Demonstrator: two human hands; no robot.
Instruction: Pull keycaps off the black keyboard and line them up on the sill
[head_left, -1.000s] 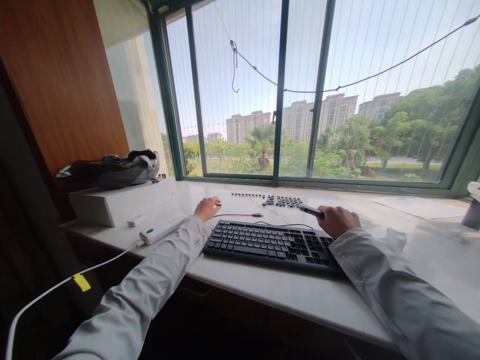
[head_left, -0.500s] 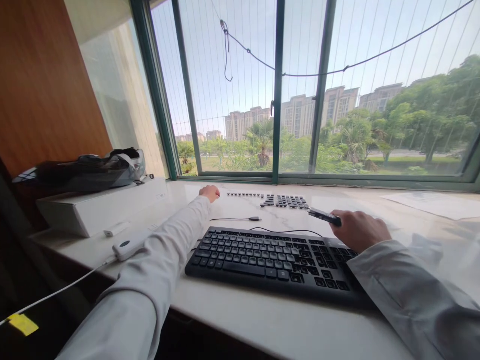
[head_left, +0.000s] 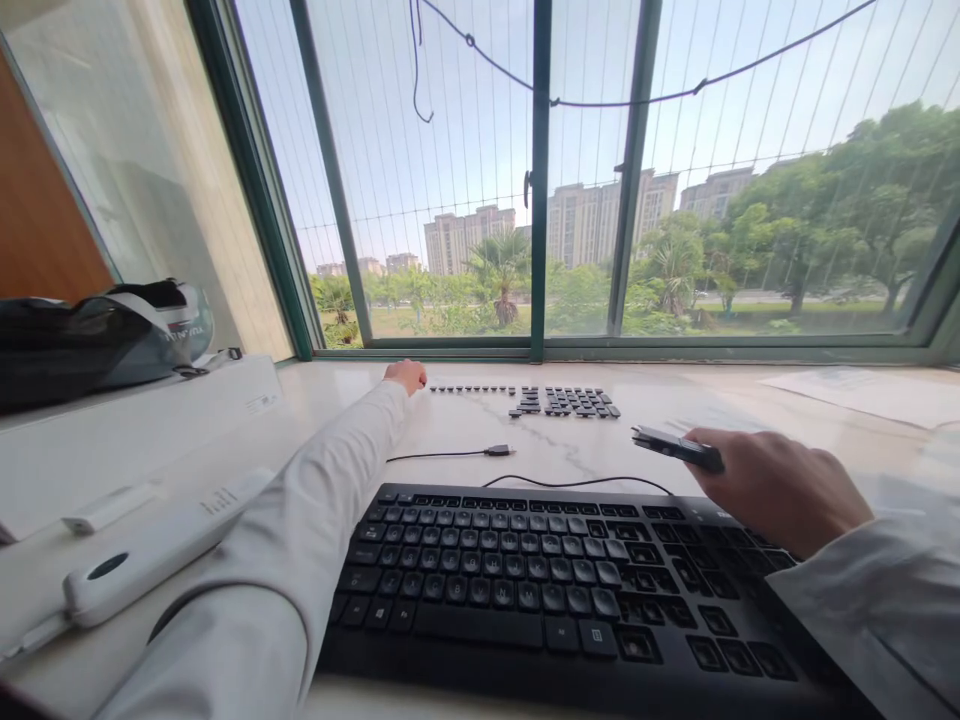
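Note:
My left hand [head_left: 407,377] reaches far across the table, its fingers pinched at the left end of a row of small black keycaps [head_left: 480,390]; a small dark keycap shows at the fingertips. Over the right part of a black keyboard [head_left: 480,627], my right hand [head_left: 780,485] is closed round a slim black hand tool [head_left: 679,448] with a metal tip, whose exact kind I cannot make out. The keyboard has keys on its left and middle, and bare sockets [head_left: 686,575] along the top and right. A block of loose keycaps [head_left: 581,401] lies beyond it.
A USB plug [head_left: 498,451] and its cable lie behind the keyboard. At left are a white power strip [head_left: 150,560] and a white box [head_left: 225,410] with a dark bag [head_left: 97,330] on top. Papers [head_left: 862,392] lie at far right by the window.
The view has moved closer and tilted, so the keyboard looks larger. My left hand stays by the keycap row; my right hand still holds the tool, its tip now farther from the loose keycaps.

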